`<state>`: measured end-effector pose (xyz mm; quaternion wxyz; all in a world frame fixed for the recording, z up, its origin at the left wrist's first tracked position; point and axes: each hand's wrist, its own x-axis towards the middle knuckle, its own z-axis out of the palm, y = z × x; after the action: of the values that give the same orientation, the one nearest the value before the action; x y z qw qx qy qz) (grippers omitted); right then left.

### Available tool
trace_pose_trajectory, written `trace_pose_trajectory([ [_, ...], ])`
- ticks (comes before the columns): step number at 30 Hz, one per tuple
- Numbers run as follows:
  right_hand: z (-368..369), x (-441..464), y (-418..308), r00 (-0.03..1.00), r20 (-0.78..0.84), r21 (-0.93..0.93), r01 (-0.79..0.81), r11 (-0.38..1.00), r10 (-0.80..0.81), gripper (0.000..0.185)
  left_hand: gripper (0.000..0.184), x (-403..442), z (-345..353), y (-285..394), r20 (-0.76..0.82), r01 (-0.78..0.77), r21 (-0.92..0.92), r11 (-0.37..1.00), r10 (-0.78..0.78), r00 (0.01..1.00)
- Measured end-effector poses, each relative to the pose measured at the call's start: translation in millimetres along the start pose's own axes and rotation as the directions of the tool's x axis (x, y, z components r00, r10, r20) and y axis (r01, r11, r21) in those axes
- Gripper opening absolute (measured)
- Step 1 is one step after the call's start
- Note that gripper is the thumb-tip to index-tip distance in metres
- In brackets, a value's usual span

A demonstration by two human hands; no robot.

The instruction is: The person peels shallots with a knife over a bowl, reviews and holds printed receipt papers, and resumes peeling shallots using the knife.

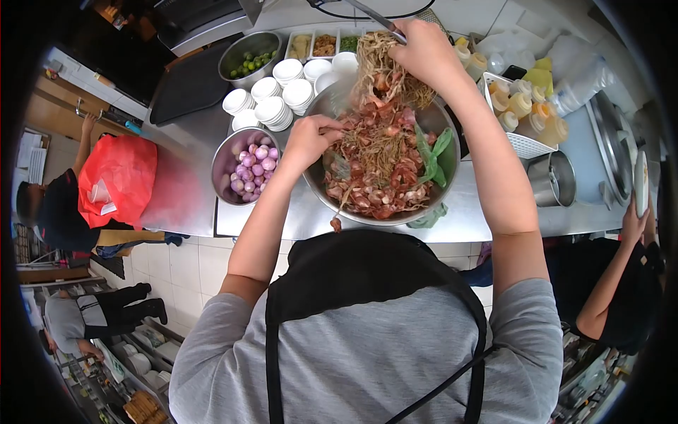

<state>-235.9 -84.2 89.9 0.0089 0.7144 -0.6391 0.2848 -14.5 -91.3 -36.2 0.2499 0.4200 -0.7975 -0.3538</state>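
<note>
R hand (427, 53): fingers curled tight on bunch (379, 67), dry stalks just below fingertips, over far side of bowl (438, 119) | metal tool (373, 14) against same fingers | L hand (313, 141): fingers half bent at bowl's left rim, beside shallots (381, 166); can't tell if pinching any

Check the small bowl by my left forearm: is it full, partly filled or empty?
Partly filled: purple onions are heaped in the small bowl, and bare inner wall shows to their left.
</note>
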Motion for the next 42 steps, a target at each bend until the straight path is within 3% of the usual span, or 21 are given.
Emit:
trace_pose_trajectory([
  [3,-12,2,-5,0.991,-0.092,-0.012,0.097,0.995,-0.098,0.023,0.016,1,2,-2,0.005,0.027,0.007,1.0,-0.027,1.0],
  [6,-21,2,-13,0.998,-0.052,-0.001,-0.021,1.0,0.021,0.023,0.015,10,22,-15,0.035,0.0,0.045,0.999,-0.002,0.999],
  [8,-21,4,-11,0.996,-0.091,0.007,0.016,1.0,-0.015,0.023,0.013,18,38,-20,0.119,-0.172,0.135,0.976,0.156,0.981],
  [10,-23,2,-11,0.997,-0.071,0.018,0.012,1.0,-0.011,0.023,0.01,22,51,-16,0.105,-0.217,0.178,0.96,0.201,0.974],
  [12,-24,-1,-9,0.998,-0.055,0.025,0.004,1.0,-0.002,0.023,0.008,22,63,-6,0.072,-0.159,0.191,0.969,0.148,0.986],
  [13,-24,-2,-7,0.996,-0.08,0.016,0.027,1.0,-0.025,0.023,0.016,23,63,9,0.173,-0.062,0.219,0.974,0.023,0.985],
  [14,-25,-3,-6,0.993,-0.104,0.007,0.05,0.999,-0.049,0.022,0.016,23,69,20,0.173,-0.069,0.216,0.974,0.031,0.984],
  [16,-25,-5,-5,0.993,-0.111,0.021,0.03,0.999,-0.028,0.022,0.029,24,81,37,0.131,-0.046,0.511,0.858,-0.024,0.991],
  [17,-23,-6,-3,0.992,-0.123,0.025,0.019,1.0,-0.015,0.022,0.036,27,88,39,0.201,-0.03,0.532,0.846,-0.093,0.975],
  [20,-27,-9,-2,0.992,-0.112,0.006,-0.049,0.999,0.049,0.022,0.033,27,109,27,0.132,-0.119,0.551,0.826,0.055,0.99],
  [22,-27,-12,5,0.993,-0.113,0.005,-0.039,0.999,0.039,0.022,0.033,34,105,22,0.15,-0.117,0.462,0.879,0.052,0.987],
  [24,-33,-14,11,0.992,-0.125,0.01,-0.026,1.0,0.027,0.022,0.034,43,91,13,0.221,0.012,0.327,0.945,-0.088,0.971],
  [25,-37,-16,11,0.988,-0.146,0.023,-0.042,0.999,0.045,0.022,0.035,43,80,13,0.171,-0.024,0.233,0.972,-0.017,0.985],
  [29,-43,-19,19,0.974,-0.211,0.038,-0.076,0.996,0.082,0.023,0.042,56,46,23,0.11,0.096,0.191,0.977,-0.119,0.987],
  [31,-49,-20,18,0.97,-0.217,0.066,-0.096,0.993,0.108,0.023,0.038,61,32,29,0.002,-0.07,0.06,0.996,0.07,0.998],
  [32,-52,-21,18,0.965,-0.225,0.089,-0.114,0.989,0.132,0.024,0.035,74,30,20,0.028,-0.076,0.011,0.997,0.076,0.997],
  [34,-57,-21,16,0.96,-0.244,0.115,-0.113,0.987,0.138,0.024,0.032,77,24,24,0.006,-0.08,0.065,0.995,0.08,0.997],
  [36,-66,-23,10,0.973,-0.116,0.062,-0.192,0.979,0.198,0.032,0.032,86,25,7,-0.029,-0.079,0.055,0.995,0.08,0.996],
  [38,-63,-27,9,0.974,-0.11,0.061,-0.193,0.979,0.199,0.031,0.033,91,32,-25,-0.062,-0.078,0.044,0.996,0.081,0.995],
  [40,-62,-28,3,0.976,-0.107,0.058,-0.187,0.981,0.192,0.03,0.034,93,37,-53,0.019,0.08,0.256,0.963,-0.087,0.996],
  [42,-61,-30,-8,0.986,-0.002,0.051,-0.166,0.985,0.166,0.027,0.038,83,34,-61,0.036,0.066,0.274,0.959,-0.079,0.996],
])
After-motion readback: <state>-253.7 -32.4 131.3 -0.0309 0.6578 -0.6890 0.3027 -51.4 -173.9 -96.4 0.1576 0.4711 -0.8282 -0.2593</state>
